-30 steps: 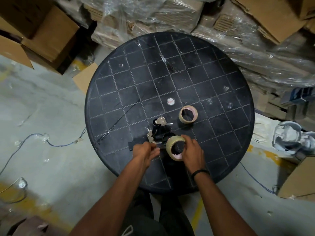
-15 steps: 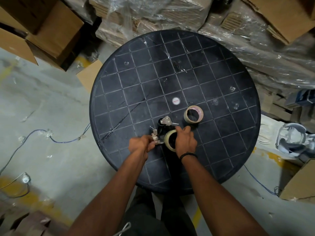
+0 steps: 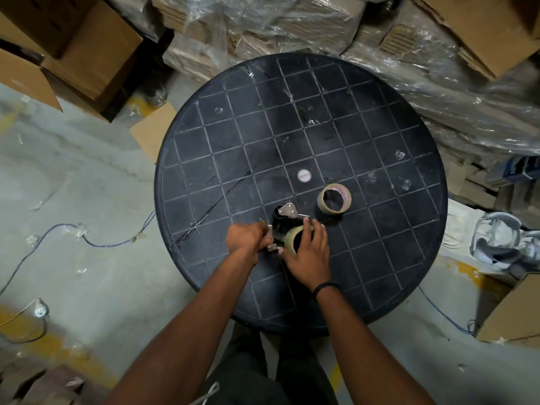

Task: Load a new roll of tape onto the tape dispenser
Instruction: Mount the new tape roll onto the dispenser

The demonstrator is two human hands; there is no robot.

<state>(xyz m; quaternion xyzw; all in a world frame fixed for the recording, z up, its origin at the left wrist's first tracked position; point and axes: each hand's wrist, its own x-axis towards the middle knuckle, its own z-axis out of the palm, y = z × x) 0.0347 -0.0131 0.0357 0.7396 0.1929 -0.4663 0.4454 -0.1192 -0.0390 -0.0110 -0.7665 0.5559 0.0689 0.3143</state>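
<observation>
A black tape dispenser [image 3: 283,220] with metal parts lies on the round black table [image 3: 380,229], near its front. My left hand [image 3: 247,239] grips the dispenser's left end. My right hand [image 3: 306,255] is closed around a tan roll of tape [image 3: 293,239] and holds it against the dispenser's body; the fingers cover most of the roll. A second tan roll [image 3: 334,198] stands on the table to the right and a little farther away, apart from both hands.
A small round white sticker [image 3: 304,175] marks the table's centre. Cardboard boxes [image 3: 87,57] and plastic-wrapped cardboard stacks [image 3: 292,21] crowd the far side. A blue cable [image 3: 58,229] runs over the concrete floor at left. Another box [image 3: 514,314] sits at right.
My right hand has brought the roll leftward, from beside the dispenser onto its body. My left hand has stayed on the dispenser's left end.
</observation>
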